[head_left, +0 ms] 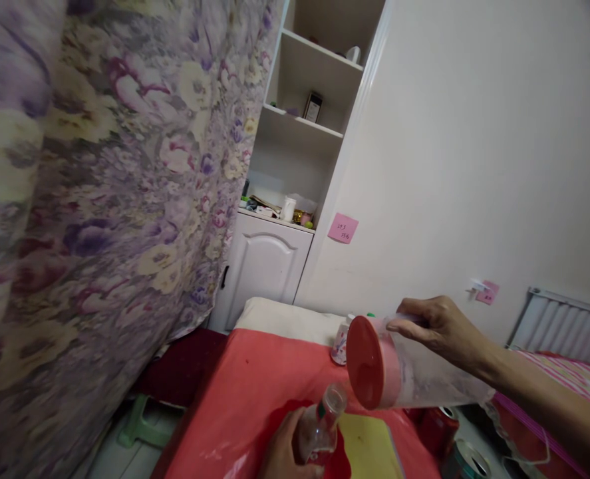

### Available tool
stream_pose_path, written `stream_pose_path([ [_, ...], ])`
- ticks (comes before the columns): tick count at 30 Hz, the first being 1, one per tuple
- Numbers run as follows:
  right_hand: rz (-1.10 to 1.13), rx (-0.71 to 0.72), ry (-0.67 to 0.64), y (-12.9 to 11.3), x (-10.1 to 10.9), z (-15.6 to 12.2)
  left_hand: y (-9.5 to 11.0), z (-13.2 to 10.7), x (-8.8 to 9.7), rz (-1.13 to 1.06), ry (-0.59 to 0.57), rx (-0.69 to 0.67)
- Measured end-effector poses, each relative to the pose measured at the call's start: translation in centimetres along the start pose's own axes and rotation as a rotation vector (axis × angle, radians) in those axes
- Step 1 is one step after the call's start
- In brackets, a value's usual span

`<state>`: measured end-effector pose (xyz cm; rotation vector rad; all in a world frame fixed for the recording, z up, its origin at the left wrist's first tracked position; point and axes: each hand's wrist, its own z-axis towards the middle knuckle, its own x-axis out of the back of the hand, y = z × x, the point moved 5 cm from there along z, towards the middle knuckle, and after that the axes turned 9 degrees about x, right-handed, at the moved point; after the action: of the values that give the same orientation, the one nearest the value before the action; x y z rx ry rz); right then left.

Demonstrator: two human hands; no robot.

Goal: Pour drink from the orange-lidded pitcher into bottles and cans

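Note:
My right hand (432,326) grips the handle of a clear plastic pitcher (424,379), its fingers wrapped round it. The pitcher is tipped nearly onto its side, with its pinkish-red lid (367,362) facing left. Just below and left of that lid, my left hand (285,456) is closed round a clear glass bottle (318,429). The bottle stands slightly tilted with its open mouth up, apart from the lid. No stream of liquid can be made out between them. Behind the bottle lies a red dish (344,460), partly hidden by the bottle and my left hand.
A red cloth covers the table (275,359). On it are a yellow sheet (372,442) and a patterned white container (340,344). A red can (438,429) and a green can (464,460) stand at the right. A floral curtain (125,166) hangs left; a green stool (145,426) is below.

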<state>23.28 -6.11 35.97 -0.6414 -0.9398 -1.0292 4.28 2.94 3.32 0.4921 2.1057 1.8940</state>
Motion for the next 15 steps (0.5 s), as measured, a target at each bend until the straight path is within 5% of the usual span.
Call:
stream_pose_path([
  [15, 0.041, 0.014, 0.012, -0.5, -1.4, 0.4, 1.5, -1.3, 0.0, -0.122, -0.020, -0.071],
])
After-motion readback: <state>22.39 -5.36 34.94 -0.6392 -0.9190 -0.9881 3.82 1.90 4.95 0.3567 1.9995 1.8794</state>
